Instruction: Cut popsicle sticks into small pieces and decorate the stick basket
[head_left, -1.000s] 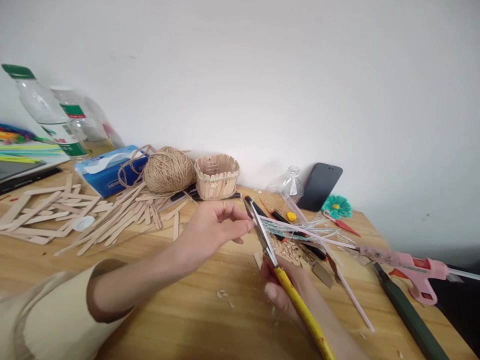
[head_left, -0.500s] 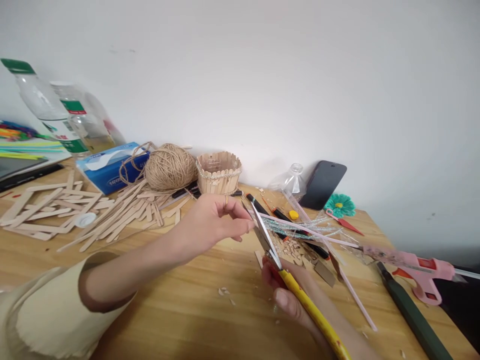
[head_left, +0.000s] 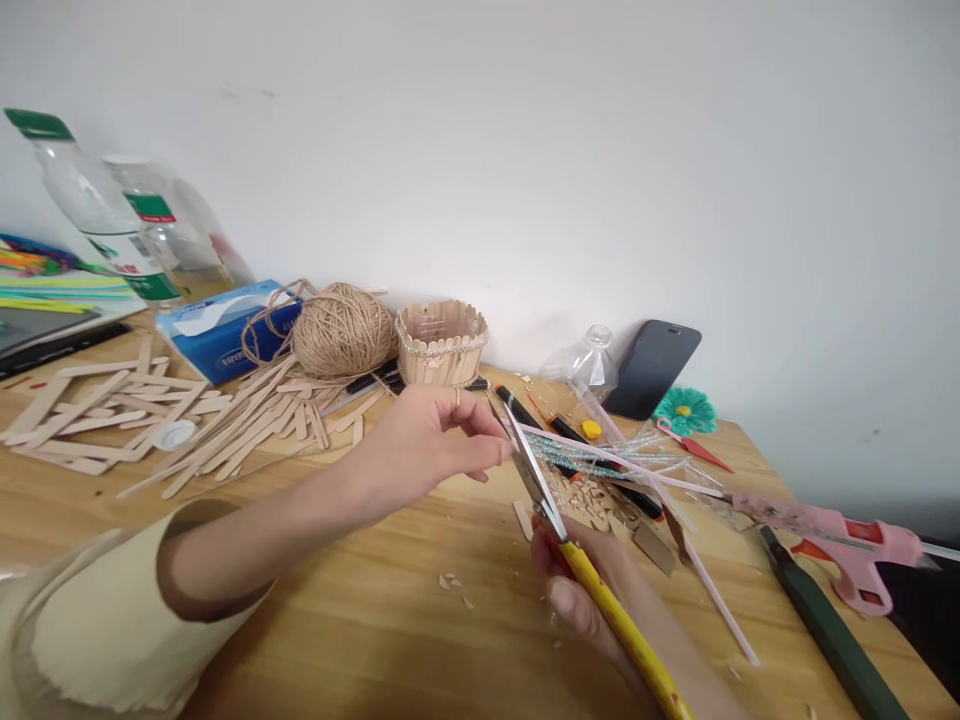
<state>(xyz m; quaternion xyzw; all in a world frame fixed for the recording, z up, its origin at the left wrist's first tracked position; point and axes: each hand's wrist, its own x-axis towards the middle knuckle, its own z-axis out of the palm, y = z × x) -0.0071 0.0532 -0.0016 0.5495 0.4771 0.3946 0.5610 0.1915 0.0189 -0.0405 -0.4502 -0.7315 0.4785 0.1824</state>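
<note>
My right hand [head_left: 581,590] is closed around the yellow handles of a pair of scissors [head_left: 541,495]. Their blades point away and to the left, slightly parted. Beside the blade tips, my left hand [head_left: 442,440] pinches thumb and forefinger together. Whatever is between those fingertips is too small to make out. Just past the scissors lie strands of pale blue-green beads [head_left: 600,455] and several black-and-orange pens or markers [head_left: 517,405]. Small wood chips [head_left: 585,500] are scattered under them.
A small craft-stick basket [head_left: 442,350] stands by the wall, next to a twine ball [head_left: 343,330] and a blue tissue pack [head_left: 225,335]. Loose craft sticks [head_left: 90,415] cover the left. A pink glue gun [head_left: 855,550], a dark green tool [head_left: 825,620] and a phone [head_left: 654,368] are right.
Both hands and the scissors keep nearly the same pose. Objects on the table sit slightly further right in the picture, as the view has shifted a little.
</note>
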